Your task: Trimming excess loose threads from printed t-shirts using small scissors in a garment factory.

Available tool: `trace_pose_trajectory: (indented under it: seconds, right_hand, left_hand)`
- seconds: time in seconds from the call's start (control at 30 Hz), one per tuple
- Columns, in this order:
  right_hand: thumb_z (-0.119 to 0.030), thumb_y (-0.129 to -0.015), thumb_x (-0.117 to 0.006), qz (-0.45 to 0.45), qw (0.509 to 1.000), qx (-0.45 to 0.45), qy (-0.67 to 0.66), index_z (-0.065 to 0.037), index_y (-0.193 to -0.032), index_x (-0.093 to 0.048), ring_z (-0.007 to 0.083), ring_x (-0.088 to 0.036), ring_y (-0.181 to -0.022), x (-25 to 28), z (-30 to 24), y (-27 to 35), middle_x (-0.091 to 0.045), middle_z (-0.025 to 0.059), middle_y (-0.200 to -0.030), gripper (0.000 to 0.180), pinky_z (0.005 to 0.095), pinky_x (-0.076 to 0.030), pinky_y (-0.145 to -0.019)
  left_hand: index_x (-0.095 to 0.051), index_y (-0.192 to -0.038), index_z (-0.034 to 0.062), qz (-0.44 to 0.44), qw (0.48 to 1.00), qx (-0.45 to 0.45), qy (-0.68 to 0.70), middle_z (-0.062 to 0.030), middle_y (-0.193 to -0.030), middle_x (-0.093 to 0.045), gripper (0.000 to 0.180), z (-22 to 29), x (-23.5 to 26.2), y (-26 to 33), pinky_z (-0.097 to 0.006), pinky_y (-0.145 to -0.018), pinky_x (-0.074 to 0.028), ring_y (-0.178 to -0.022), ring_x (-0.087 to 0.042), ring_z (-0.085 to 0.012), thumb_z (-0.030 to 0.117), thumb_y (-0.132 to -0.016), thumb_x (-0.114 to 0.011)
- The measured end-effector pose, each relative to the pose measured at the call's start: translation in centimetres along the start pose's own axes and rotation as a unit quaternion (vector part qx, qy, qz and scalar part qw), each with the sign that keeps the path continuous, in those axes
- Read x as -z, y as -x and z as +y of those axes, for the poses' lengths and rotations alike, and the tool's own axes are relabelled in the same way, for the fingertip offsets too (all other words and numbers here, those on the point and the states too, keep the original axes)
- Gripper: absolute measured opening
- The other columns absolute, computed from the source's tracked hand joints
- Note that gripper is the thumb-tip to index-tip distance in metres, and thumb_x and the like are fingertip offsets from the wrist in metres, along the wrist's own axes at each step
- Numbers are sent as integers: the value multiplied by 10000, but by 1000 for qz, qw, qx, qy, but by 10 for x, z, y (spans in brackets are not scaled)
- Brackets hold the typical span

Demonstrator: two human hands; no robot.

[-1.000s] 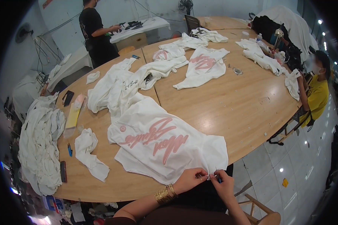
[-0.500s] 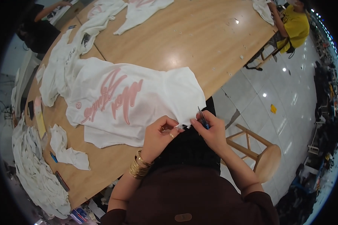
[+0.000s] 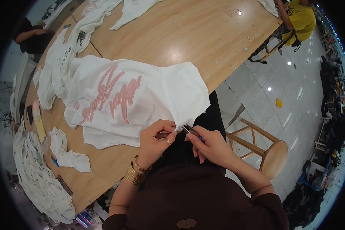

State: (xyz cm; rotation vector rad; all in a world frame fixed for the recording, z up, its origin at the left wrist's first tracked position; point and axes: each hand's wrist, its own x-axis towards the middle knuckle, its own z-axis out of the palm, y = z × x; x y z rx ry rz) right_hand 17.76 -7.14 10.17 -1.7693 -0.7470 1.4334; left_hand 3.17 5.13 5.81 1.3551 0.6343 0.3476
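Note:
A white garment (image 3: 153, 88) with pink lettering lies across the table's near edge, its nearest corner gathered over my lap. My left hand (image 3: 157, 138), with a ring and gold bangles on its wrist, pinches that gathered edge. Closed around small dark thread snips (image 3: 188, 129) with a bit of blue, my right hand (image 3: 210, 143) is just to the right. The snips' blades point left and touch or nearly touch the pinched fabric. Whether the blades are closed on a thread is too small to tell.
More white garments (image 3: 51, 82) trail along the wooden table's (image 3: 172, 38) left side. A white heap (image 3: 38, 172) and a loose white piece (image 3: 67, 151) lie at the near left. A wooden stool (image 3: 274, 159) stands right. One person in yellow (image 3: 301, 19) and another in black (image 3: 32, 36) are across.
The snips have swung from pointing up to pointing left, toward the pinched edge. My left hand has shifted slightly left with the cloth.

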Motion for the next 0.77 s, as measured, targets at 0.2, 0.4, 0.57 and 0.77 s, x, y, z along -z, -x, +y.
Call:
trace_pose_trajectory:
  seconds: [0.2,0.4,0.57,0.77]
  right_hand:
    - [-222,-944,-446,-11,1000,10,3,11,-885,-536,130,-510,-382,-6,1,-6,-538,58,-515,256,261,-403,-396]
    - [-237,-951,-434,2,1000,9,-17,10,-875,-535,119,-502,-373,-10,3,-8,-532,57,-512,278,255,-390,-386]
    - [-344,-976,-340,-22,963,-42,-266,-25,-862,-527,81,-389,-323,-9,9,-12,-485,47,-486,387,214,-303,-343]
    - [-382,-976,-315,0,962,-8,-271,-46,-903,-503,79,-358,-316,-6,16,-12,-476,57,-482,392,197,-271,-323]
  left_hand:
    - [-565,-840,-34,2,999,45,23,-86,-969,-590,65,-1,3,1,-205,-724,-470,-822,-573,-92,-26,-793,-608]
    - [-574,-880,-34,-6,999,35,10,-68,-972,-610,100,-4,3,2,-228,-762,-489,-840,-598,-99,4,-800,-620]
    - [-556,-839,-18,-24,998,32,44,-67,-955,-601,67,-4,-2,1,-221,-775,-455,-855,-563,-95,-40,-800,-605]
    - [-560,-875,-24,-28,996,42,67,-74,-1013,-602,80,-5,-1,-1,-237,-824,-452,-892,-571,-107,-11,-810,-606]
